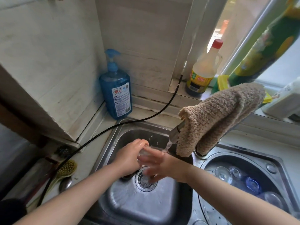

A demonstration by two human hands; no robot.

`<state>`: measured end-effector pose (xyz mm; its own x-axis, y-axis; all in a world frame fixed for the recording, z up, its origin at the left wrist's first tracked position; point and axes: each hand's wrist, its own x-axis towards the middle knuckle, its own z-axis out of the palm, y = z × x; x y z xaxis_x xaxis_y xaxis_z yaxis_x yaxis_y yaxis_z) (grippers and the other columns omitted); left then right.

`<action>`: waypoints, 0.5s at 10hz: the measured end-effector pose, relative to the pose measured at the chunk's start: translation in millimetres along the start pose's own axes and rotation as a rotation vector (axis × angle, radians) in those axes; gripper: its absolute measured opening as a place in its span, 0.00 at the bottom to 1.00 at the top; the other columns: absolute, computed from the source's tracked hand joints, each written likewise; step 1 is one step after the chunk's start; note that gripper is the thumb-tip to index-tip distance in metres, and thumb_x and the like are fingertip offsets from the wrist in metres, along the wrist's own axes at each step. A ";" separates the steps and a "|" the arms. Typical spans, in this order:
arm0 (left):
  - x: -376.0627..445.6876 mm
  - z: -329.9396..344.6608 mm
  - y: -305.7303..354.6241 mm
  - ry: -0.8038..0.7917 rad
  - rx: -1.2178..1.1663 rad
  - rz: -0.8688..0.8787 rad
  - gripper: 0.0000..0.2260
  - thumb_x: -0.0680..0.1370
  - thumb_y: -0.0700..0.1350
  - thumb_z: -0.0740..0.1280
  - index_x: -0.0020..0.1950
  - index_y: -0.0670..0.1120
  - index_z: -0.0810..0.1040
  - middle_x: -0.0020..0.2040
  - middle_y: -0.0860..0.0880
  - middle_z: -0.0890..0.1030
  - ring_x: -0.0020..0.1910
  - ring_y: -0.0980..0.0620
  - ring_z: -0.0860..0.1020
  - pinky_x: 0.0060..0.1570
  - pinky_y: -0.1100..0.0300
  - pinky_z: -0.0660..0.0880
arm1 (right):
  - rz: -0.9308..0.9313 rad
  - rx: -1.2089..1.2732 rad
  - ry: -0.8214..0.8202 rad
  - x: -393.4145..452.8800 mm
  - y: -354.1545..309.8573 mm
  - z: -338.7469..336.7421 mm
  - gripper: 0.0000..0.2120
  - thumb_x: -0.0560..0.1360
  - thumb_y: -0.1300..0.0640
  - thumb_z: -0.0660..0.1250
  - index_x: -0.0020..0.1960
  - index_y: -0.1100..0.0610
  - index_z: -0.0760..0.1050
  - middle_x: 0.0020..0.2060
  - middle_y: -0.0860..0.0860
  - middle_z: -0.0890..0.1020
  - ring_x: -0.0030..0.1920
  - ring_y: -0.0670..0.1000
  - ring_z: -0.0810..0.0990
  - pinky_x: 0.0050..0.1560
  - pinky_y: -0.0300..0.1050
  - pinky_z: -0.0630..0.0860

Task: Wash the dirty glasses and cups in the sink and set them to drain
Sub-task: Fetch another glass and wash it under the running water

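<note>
My left hand (129,155) grips a small clear glass (146,151) over the steel sink (146,203), close under the running tap (174,133). My right hand (155,164) lies against the glass with its fingers spread out straight; they look blurred. Water streams from the tap onto the glass and my hands. Most of the glass is hidden between my hands. In the round basin (276,161) on the right lie several glasses, among them a clear one (224,173) and a blue one (253,184), set upside down.
A brown fleecy cloth (219,114) hangs over the tap. A blue soap pump bottle (116,88) stands at the back left corner. A black hose (100,135) crosses the counter. A yellow brush (66,169) lies at left. A red-capped bottle (204,69) stands on the window sill.
</note>
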<state>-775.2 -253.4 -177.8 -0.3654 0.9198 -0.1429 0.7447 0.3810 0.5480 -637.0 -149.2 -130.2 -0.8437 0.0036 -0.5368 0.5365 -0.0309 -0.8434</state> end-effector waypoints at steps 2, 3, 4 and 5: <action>1.9 3.8 1.2 -0.126 -0.124 0.011 0.25 0.64 0.42 0.73 0.60 0.52 0.71 0.53 0.56 0.73 0.52 0.52 0.76 0.50 0.55 0.75 | -0.305 -1.930 0.267 10.8 45.8 -36.5 0.26 0.75 0.65 0.44 0.63 0.54 0.74 0.57 0.42 0.80 0.60 0.43 0.75 0.74 0.55 0.48; 2.8 4.8 2.3 -0.109 -0.141 0.004 0.26 0.64 0.40 0.72 0.59 0.53 0.72 0.53 0.57 0.72 0.51 0.53 0.76 0.48 0.55 0.76 | -0.322 -1.736 0.192 9.9 57.3 -35.2 0.30 0.73 0.64 0.46 0.73 0.50 0.65 0.70 0.48 0.69 0.67 0.50 0.71 0.70 0.57 0.63; 1.8 9.7 6.8 0.013 -0.077 0.005 0.23 0.68 0.42 0.72 0.60 0.55 0.71 0.55 0.58 0.72 0.53 0.53 0.76 0.46 0.59 0.74 | -0.266 -0.921 0.285 3.5 41.5 -8.3 0.26 0.74 0.59 0.65 0.70 0.45 0.68 0.69 0.43 0.71 0.68 0.44 0.69 0.69 0.42 0.65; -3.2 16.2 9.0 0.101 -0.031 -0.023 0.23 0.70 0.42 0.71 0.62 0.54 0.71 0.58 0.58 0.72 0.55 0.55 0.75 0.48 0.63 0.70 | -0.017 0.039 0.272 2.3 16.8 4.6 0.21 0.74 0.58 0.71 0.66 0.51 0.74 0.59 0.47 0.80 0.56 0.45 0.80 0.55 0.43 0.79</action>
<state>-758.2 -251.4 -185.7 -0.4378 0.8961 -0.0732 0.7183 0.3976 0.5709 -630.0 -154.3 -145.5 -0.8137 0.2723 -0.5136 0.5166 -0.0666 -0.8536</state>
